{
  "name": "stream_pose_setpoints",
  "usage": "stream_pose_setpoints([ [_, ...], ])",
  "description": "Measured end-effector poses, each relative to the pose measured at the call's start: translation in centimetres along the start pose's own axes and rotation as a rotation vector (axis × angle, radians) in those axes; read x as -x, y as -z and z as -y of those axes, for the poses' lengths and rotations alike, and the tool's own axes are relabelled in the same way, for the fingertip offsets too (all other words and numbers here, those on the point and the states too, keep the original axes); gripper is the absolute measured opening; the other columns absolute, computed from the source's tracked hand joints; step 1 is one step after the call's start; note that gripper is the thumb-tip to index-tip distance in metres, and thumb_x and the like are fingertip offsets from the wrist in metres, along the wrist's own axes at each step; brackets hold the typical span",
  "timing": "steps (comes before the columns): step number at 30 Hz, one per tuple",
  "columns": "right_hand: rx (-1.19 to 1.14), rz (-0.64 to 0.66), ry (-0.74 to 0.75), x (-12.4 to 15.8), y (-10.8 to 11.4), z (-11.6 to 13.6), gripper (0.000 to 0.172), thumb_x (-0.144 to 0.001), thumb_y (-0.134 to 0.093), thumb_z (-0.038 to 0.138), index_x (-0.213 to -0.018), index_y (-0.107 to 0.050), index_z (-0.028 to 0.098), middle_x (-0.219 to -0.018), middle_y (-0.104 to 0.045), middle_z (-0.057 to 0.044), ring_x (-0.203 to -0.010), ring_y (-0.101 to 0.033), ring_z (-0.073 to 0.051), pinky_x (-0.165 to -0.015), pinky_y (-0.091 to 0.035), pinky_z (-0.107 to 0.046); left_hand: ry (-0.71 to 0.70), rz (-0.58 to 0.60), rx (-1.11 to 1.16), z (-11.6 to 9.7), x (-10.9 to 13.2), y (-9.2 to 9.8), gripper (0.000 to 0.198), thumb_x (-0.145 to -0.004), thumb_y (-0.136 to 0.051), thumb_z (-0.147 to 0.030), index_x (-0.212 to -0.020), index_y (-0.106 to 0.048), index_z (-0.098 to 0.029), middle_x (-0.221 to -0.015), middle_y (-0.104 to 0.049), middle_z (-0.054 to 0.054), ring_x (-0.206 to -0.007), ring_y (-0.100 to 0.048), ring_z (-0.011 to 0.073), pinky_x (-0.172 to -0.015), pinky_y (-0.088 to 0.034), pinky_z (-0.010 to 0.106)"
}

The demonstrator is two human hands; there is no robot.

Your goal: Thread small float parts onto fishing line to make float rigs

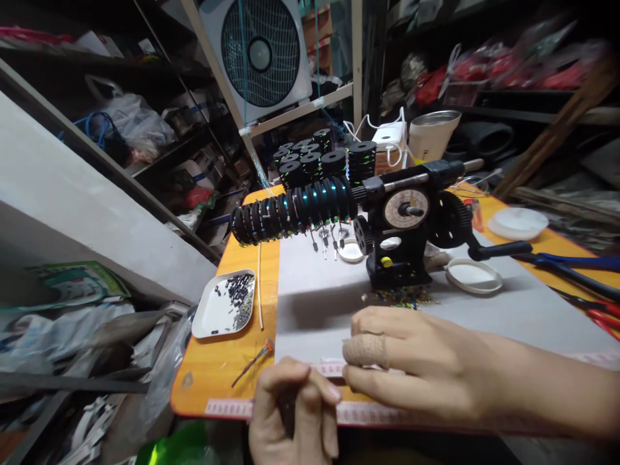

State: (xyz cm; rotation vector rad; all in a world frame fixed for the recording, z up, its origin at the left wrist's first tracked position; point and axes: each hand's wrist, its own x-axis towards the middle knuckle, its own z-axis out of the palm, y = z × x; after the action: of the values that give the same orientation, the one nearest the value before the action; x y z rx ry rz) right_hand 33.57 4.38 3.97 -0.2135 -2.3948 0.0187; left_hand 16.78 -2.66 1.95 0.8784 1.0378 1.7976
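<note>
At the near table edge, my left hand (295,413) has its fingers curled and the thumb pressed in; anything held there is hidden. Just to its right, my right hand (421,361) reaches in from the side, palm down, fingers bent together, a tan bandage (367,351) round one finger. No object shows clearly in its closed fingertips. Both hands are over a ruler tape strip (358,412). Beyond them stands a black hand-cranked winding machine (400,226) with a dial. Its shaft carries a row of black discs (295,206) with blue and coloured bits between them.
A white tray (206,316) of small black and grey parts lies left, near a thin stick (260,284) and a small wire brush (254,361). Tiny coloured bits (407,297) lie by the machine base. Round lids (475,276), blue-handled pliers (571,261) and red-handled tools (603,316) are right.
</note>
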Motion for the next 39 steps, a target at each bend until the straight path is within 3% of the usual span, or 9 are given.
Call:
stream_pose_setpoints([
  [3, -0.098, -0.142, -0.192, 0.2, -0.1, 0.2, 0.013, -0.093, -0.055, 0.004, -0.093, -0.066, 0.011, -0.082, -0.066, -0.007, -0.072, -0.055, -0.014, -0.067, -0.050, -0.027, 0.189, -0.022, 0.060, 1.0, -0.7, -0.2, 0.022, -0.083, -0.081, -0.044, -0.096, -0.075, -0.028, -0.073, -0.064, -0.004, -0.044, -0.037, -0.0026, -0.046, -0.029, 0.008],
  [5, -0.210, -0.217, -0.348, 0.3, -0.1, 0.3, 0.012, -0.093, -0.057, 0.006, -0.091, -0.066, 0.014, -0.082, -0.063, -0.005, -0.075, -0.057, -0.012, -0.068, -0.049, -0.022, 0.339, 0.050, 0.087, 1.7, -0.8, -0.3, 0.032, -0.083, -0.079, -0.050, -0.096, -0.073, -0.021, -0.070, -0.058, -0.003, -0.047, -0.035, -0.0003, -0.047, -0.028, 0.010],
  [8, -0.293, -0.231, -0.468, 0.3, 0.0, 0.2, 0.012, -0.093, -0.060, 0.009, -0.090, -0.069, 0.016, -0.081, -0.060, -0.003, -0.077, -0.059, -0.012, -0.067, -0.049, -0.019, 0.494, 0.167, 0.048, 2.7, -0.4, -0.3, 0.044, -0.085, -0.072, -0.060, -0.089, -0.068, -0.016, -0.064, -0.051, -0.004, -0.051, -0.031, 0.0037, -0.047, -0.024, 0.013],
  [10, -0.289, -0.235, -0.496, 0.4, 0.1, 0.1, 0.013, -0.094, -0.060, 0.009, -0.091, -0.070, 0.017, -0.081, -0.060, -0.003, -0.077, -0.060, -0.012, -0.068, -0.050, -0.020, 0.516, 0.199, -0.006, 3.1, 0.0, -0.3, 0.047, -0.086, -0.069, -0.062, -0.085, -0.064, -0.015, -0.064, -0.048, -0.004, -0.052, -0.030, 0.0046, -0.047, -0.022, 0.014],
  [16, -0.284, -0.233, -0.583, 0.4, -0.2, 0.1, 0.012, -0.093, -0.063, 0.012, -0.088, -0.073, 0.017, -0.082, -0.061, -0.004, -0.077, -0.061, -0.014, -0.066, -0.051, -0.023, 0.422, 0.261, -0.134, 3.3, 0.7, 0.0, 0.046, -0.094, -0.059, -0.061, -0.084, -0.061, -0.017, -0.063, -0.045, -0.005, -0.051, -0.030, 0.0063, -0.049, -0.027, 0.017],
  [24, -0.370, -0.222, -0.606, 0.3, -0.1, 0.5, 0.013, -0.092, -0.067, 0.016, -0.092, -0.080, 0.020, -0.080, -0.064, -0.005, -0.074, -0.063, -0.014, -0.063, -0.052, -0.022, 0.151, 0.175, -0.275, 3.7, 1.5, -0.7, 0.036, -0.098, -0.056, -0.053, -0.085, -0.063, -0.020, -0.080, -0.057, 0.005, -0.075, -0.053, 0.0178, -0.067, -0.046, 0.026],
  [27, -0.345, -0.216, -0.583, 0.4, -0.2, 0.6, 0.013, -0.091, -0.066, 0.013, -0.092, -0.078, 0.018, -0.080, -0.063, -0.004, -0.075, -0.062, -0.013, -0.065, -0.051, -0.021, 0.143, 0.136, -0.118, 4.0, 1.5, -0.9, 0.026, -0.100, -0.056, -0.045, -0.089, -0.059, -0.022, -0.082, -0.057, 0.002, -0.071, -0.053, 0.0140, -0.064, -0.045, 0.022],
  [30, -0.319, -0.207, -0.543, 0.6, -0.4, 0.5, 0.012, -0.092, -0.066, 0.013, -0.092, -0.077, 0.019, -0.080, -0.062, -0.004, -0.076, -0.062, -0.014, -0.066, -0.050, -0.022, 0.090, 0.088, 0.030, 4.1, 1.4, -0.6, 0.023, -0.102, -0.056, -0.037, -0.084, -0.054, -0.023, -0.074, -0.052, -0.003, -0.059, -0.042, 0.0092, -0.055, -0.036, 0.017],
  [39, -0.264, -0.168, -0.493, 1.1, -1.2, 0.3, 0.016, -0.096, -0.059, 0.013, -0.095, -0.073, 0.019, -0.083, -0.060, -0.004, -0.080, -0.059, -0.015, -0.070, -0.046, -0.025, -0.011, 0.016, -0.002, 4.1, 1.4, 0.3, 0.020, -0.102, -0.057, -0.035, -0.085, -0.055, -0.023, -0.071, -0.052, -0.002, -0.060, -0.041, 0.0094, -0.052, -0.031, 0.015],
])
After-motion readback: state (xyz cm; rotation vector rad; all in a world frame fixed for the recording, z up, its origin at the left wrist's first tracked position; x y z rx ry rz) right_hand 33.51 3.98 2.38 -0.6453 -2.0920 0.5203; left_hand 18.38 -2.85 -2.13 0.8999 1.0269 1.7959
